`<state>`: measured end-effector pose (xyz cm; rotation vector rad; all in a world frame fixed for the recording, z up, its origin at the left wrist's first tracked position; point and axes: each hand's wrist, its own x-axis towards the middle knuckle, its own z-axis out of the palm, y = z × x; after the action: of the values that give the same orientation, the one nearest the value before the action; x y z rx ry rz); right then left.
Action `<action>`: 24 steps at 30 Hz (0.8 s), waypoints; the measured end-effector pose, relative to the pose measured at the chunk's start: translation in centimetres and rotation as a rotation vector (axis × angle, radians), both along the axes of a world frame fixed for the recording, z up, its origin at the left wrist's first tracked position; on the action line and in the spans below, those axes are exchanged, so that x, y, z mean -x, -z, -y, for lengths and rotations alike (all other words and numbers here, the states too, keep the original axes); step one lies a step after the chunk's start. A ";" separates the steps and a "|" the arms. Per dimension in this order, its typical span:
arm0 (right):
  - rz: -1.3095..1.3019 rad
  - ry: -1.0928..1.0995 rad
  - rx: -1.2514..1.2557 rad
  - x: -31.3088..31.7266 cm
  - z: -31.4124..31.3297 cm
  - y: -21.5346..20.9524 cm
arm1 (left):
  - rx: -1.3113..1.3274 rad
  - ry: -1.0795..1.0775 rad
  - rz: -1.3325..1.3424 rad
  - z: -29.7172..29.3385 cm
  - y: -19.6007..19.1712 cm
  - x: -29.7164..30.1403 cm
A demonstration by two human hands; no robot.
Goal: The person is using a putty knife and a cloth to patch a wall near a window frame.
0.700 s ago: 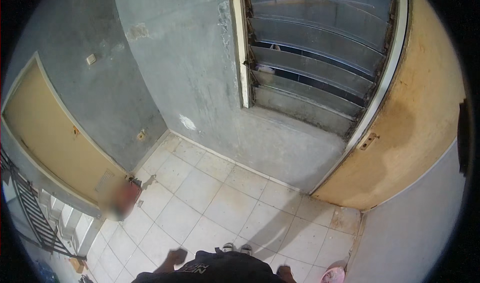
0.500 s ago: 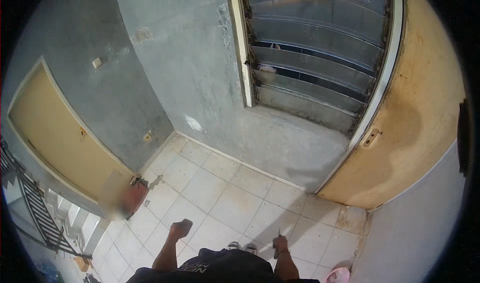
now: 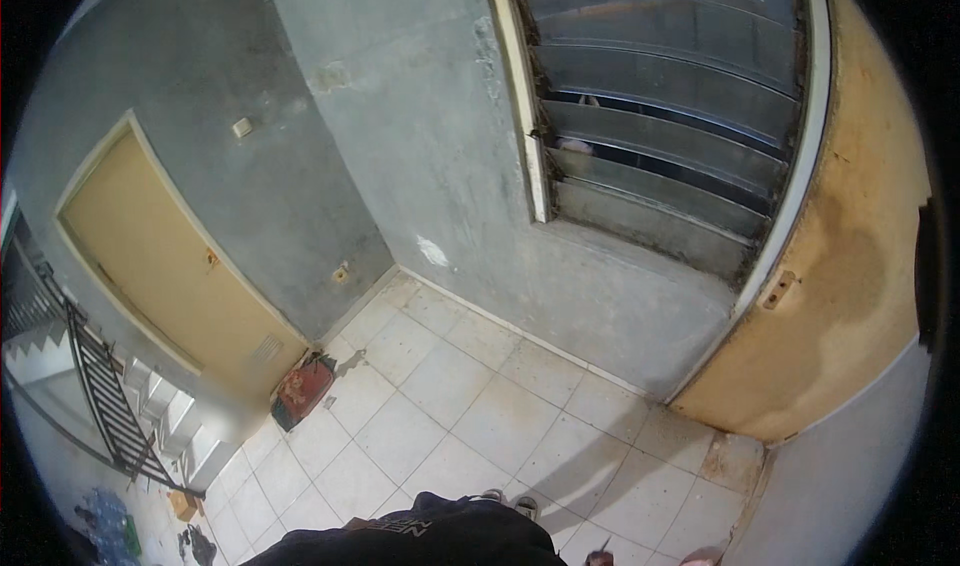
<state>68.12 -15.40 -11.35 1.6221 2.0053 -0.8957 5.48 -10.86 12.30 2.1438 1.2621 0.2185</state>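
Observation:
Only the top of my right hand point(image 3: 600, 559) shows, at the lower edge right of my feet. It is closed round a slim thing with a thin tip point(image 3: 606, 543) pointing up; its kind does not show. A small brown patch beside my black shirt point(image 3: 430, 531) seems to be part of my left hand point(image 3: 358, 522). Its fingers are hidden, and I cannot tell whether it holds anything. My feet in light sandals point(image 3: 525, 507) stand on white floor tiles point(image 3: 400, 436).
A red patterned mat point(image 3: 303, 391) lies by a cream door point(image 3: 165, 251) at left. White stairs with a black railing point(image 3: 110, 396) descend beside it. A louvred window point(image 3: 660, 116) and a stained yellow door point(image 3: 820, 286) are at right. Bottles point(image 3: 108, 521) and a small box point(image 3: 183, 505) stand lower left.
The view has shifted, so the room sits further right and slightly lower. Both hands have dropped toward the lower edge; my left, a closed fist before, is now almost wholly hidden.

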 end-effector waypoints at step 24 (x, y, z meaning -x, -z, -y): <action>-0.342 0.719 0.035 4.1 -13.3 -6.5 | -0.038 0.010 -0.507 -7.2 -1.4 -5.3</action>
<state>64.06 -2.12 -4.86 2.3465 1.5664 -1.5306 10.74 -3.69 13.73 2.3203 1.5272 -0.3311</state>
